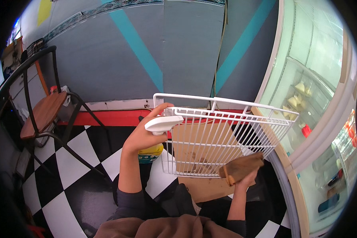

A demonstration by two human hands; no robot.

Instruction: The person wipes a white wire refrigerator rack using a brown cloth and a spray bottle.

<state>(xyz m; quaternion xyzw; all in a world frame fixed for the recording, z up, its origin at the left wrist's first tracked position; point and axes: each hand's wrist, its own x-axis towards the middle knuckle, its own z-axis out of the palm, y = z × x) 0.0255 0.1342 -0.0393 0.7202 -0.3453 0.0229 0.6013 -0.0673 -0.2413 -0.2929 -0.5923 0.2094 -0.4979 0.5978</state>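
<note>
A white wire basket (208,145) is held up before me, tilted, over a flat sheet of brown cardboard (202,189) on the floor. My left hand (145,134) is at the basket's left end, closed around a spray bottle with a white spray head (163,124). Part of its yellow and teal body (150,153) shows below my hand; the fingers partly hide the grip, and some appear to touch the basket. In my right hand (246,180) is a folded brown cloth (242,167), pressed to the basket's lower right edge.
A lit glass-fronted display cooler (285,89) with food inside stands close on my right. To the left is a metal-framed chair with a wooden seat (44,114). A grey wall (190,59) with teal stripes rises ahead, above a black-and-white checkered floor (74,160).
</note>
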